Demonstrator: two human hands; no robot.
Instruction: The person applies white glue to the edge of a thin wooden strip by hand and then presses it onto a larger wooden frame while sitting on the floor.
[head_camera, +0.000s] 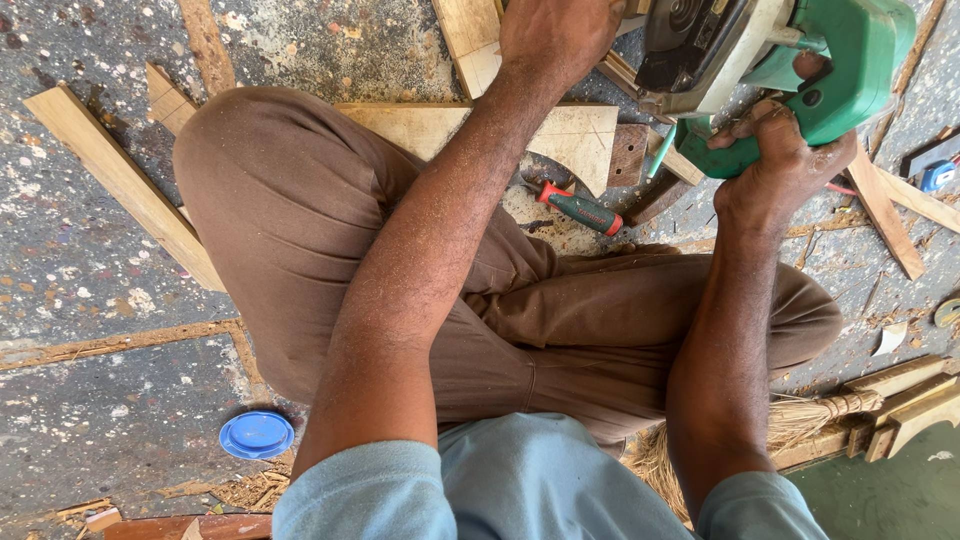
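Right hand wrapped tight round the green handle of a circular saw, upper right, fingers curled under the grip. Left hand pressed down near the top edge, beside the saw's dark blade housing; hard to tell whether closed on anything or only resting flat (fingers run out of view). Below it a pale wooden board with a curved cutout, lying on the speckled floor. Just beside the board's lower edge, a screwdriver with red and dark-green handle, sawdust round it. Seated cross-legged, brown trousers filling the centre. Long wooden strip at left, angled. Blue round lid lower left. Straw broom lower right, near stacked offcuts.
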